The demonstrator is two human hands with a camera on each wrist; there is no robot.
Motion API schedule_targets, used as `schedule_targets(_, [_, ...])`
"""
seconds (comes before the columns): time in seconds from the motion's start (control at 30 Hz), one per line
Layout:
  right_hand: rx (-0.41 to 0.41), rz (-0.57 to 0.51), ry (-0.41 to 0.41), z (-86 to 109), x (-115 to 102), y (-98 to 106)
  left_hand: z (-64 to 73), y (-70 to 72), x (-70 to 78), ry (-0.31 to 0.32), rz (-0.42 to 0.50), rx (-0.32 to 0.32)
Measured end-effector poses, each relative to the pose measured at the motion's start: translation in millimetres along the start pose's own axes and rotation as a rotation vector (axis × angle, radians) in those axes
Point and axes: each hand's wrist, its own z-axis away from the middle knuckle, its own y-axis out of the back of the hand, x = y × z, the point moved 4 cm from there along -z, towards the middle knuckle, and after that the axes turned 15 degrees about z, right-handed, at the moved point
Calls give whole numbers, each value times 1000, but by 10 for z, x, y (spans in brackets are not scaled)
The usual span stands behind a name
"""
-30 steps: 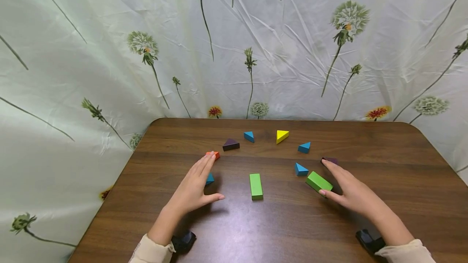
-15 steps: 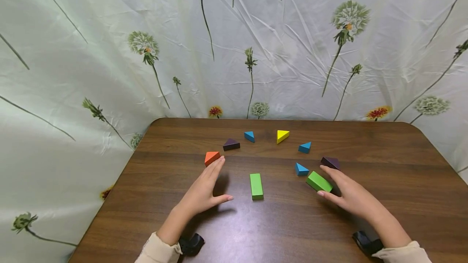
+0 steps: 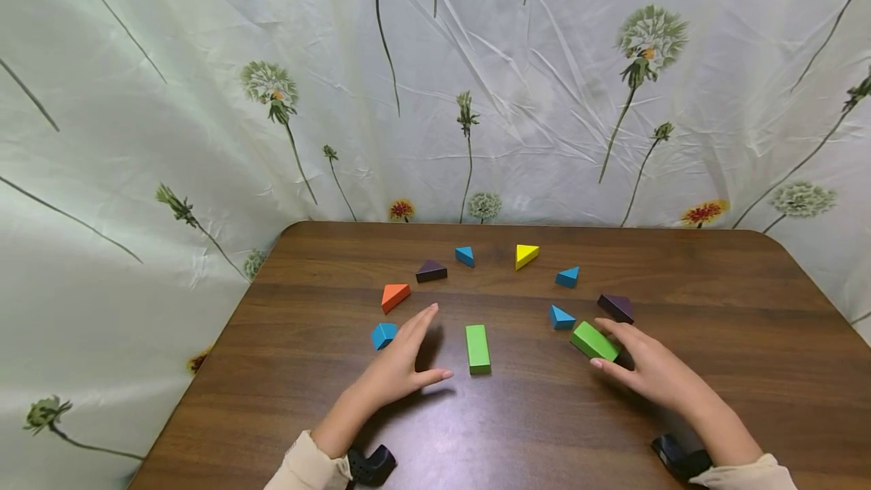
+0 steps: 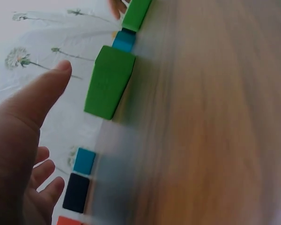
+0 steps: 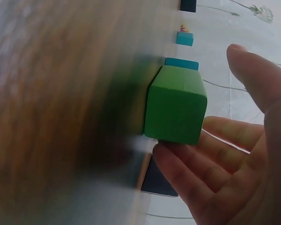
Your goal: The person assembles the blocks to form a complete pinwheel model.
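Note:
My left hand (image 3: 398, 369), thumb spread from its straight fingers, hovers left of an upright-lying green rectangular block (image 3: 478, 349) in the middle of the table. In the left wrist view that green block (image 4: 110, 82) stands beyond the thumb, apart from it. A blue triangular block (image 3: 384, 335) peeks out just behind this hand. At the right, my right hand (image 3: 649, 361) has its fingers and thumb spread about a second green block (image 3: 594, 341). The right wrist view has the fingers at one side of this block (image 5: 175, 110), while the thumb (image 5: 253, 70) stays off it.
An arc of triangular blocks lies farther back: orange (image 3: 395, 296), dark purple (image 3: 432, 271), blue (image 3: 465, 255), yellow (image 3: 526, 255), blue (image 3: 568, 276) and another dark purple (image 3: 615, 307). One more blue triangle (image 3: 561, 317) sits beside the right green block. A flowered curtain (image 3: 544, 97) hangs behind the table.
My left hand has moved right and toward me, from over the orange and blue triangles to near the middle green block. The right hand has shifted slightly, uncovering more of the purple triangle.

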Motion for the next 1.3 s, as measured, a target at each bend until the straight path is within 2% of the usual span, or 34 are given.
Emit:
schedule_targets(0.33, [10,-66,32,15,-6,-49,-62,-187,28,53,98,-44])
schedule_targets(0.57, [-16,-93,30,16,3,-66,-97,-264,42,29,110,-28])
schedule_targets(0.7, [-45,-129,26,1,8,-77,-118,-298,41,39,123,-32])
schedule_targets(0.87, [-92,-205,57,-19,18,-100,-144,-338,30,45,129,-45])
schedule_targets(1.03, [-119,-226,72,-30,25,-108,-157,-359,35,31,117,-38])
schedule_targets(1.3, [-99,-259,75,-33,35,-127,-176,-385,21,27,97,-29])
